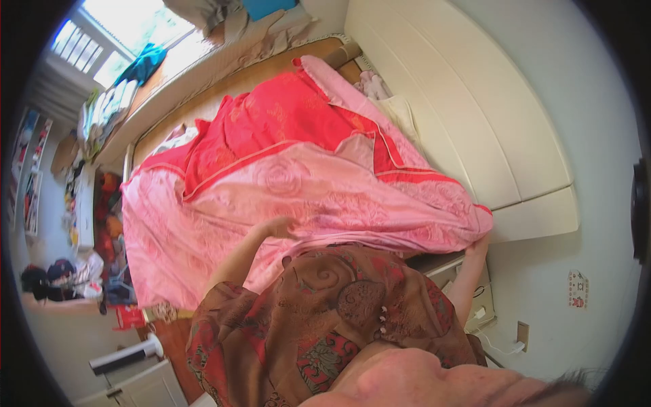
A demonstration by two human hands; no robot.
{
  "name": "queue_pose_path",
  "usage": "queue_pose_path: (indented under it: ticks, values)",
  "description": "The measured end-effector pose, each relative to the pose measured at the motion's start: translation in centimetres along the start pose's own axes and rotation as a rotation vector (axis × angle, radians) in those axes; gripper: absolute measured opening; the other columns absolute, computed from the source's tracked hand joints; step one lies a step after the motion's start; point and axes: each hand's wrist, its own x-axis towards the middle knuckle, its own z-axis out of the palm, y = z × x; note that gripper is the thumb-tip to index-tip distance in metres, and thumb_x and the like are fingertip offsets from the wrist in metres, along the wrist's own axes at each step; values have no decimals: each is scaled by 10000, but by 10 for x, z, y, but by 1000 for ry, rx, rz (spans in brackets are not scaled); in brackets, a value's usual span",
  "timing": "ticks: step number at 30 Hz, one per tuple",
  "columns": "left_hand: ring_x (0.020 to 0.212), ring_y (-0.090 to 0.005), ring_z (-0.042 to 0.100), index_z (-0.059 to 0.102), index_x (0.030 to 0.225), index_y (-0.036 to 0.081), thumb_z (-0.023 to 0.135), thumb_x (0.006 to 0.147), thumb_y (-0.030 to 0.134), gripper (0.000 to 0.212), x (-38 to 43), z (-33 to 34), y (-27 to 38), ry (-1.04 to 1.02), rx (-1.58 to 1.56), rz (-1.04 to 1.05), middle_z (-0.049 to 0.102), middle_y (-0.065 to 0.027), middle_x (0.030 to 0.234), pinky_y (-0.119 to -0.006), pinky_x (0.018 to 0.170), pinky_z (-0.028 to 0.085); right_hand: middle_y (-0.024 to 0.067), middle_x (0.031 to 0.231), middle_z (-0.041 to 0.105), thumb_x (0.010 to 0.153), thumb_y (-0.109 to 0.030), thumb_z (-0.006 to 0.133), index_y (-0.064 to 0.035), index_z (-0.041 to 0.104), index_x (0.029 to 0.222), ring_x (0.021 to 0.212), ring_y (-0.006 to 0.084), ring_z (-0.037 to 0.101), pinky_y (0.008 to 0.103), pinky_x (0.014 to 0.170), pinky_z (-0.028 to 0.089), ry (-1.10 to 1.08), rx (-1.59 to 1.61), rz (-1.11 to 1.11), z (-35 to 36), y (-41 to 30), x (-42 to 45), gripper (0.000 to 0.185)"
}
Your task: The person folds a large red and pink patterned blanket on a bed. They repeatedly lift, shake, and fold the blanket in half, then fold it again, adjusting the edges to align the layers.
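A pink and red quilt cover (285, 178) with raised rose patterns lies spread over the bed, its red side folded up across the middle and far part. My right hand (478, 244) is at the quilt's corner beside the headboard, with its fingers closed on the pink edge and partly hidden by it. My left hand (281, 227) is over the near pink part of the quilt, fingers apart and somewhat blurred, holding nothing that I can see.
A cream padded headboard (457, 102) stands to the right. Near my right arm is a bedside cabinet (483, 300) with a white cable (496, 346). A windowsill with folded clothes (112, 107) runs beyond the bed. A white tower-like appliance (127, 356) stands lower left.
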Motion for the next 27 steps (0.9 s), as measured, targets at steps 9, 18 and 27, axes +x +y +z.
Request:
queue_pose_path:
  ticks: [9,18,27]
  values:
    - [577,-155,593,640,887,-29,559,855,234,277,227,-165,38,517,-1107,-1,619,-111,706,-274,510,484,106,1452,290,903,-599,318,-89,239,1421,1308,315,323,450,1049,336,282,-30,-29,111,6,-71,731]
    - [958,-323,618,534,1093,-155,699,697,482,768,410,-167,45,810,-1021,-207,610,-257,1050,-371,768,508,60,1072,583,869,-115,552,20,573,1115,960,128,542,275,848,417,157,-1061,-179,158,-16,-181,282]
    - [909,-253,654,664,923,-33,537,785,245,336,343,-267,82,608,-216,-425,661,-207,951,-372,719,529,56,1014,608,886,-100,525,20,586,1050,894,100,556,247,770,429,365,-644,-156,120,7,-206,212]
